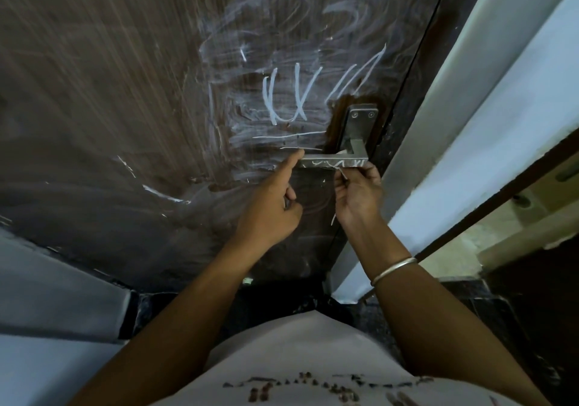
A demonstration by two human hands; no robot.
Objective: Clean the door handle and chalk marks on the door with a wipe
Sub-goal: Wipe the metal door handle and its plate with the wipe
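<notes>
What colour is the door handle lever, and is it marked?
Silver-grey metal lever handle with white chalk zigzag scribbles along its front face; clearest in the head view.

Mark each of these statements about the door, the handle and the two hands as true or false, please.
1. The door handle has chalk marks on it. True.
2. The left hand grips the handle fully. False: only its index finger points at the handle's end.
3. The right hand pinches a small white piece below the handle. True.
4. The door is free of chalk. False: smears and lines cover it.
5. A bangle sits on the left wrist. False: the right wrist.
</notes>
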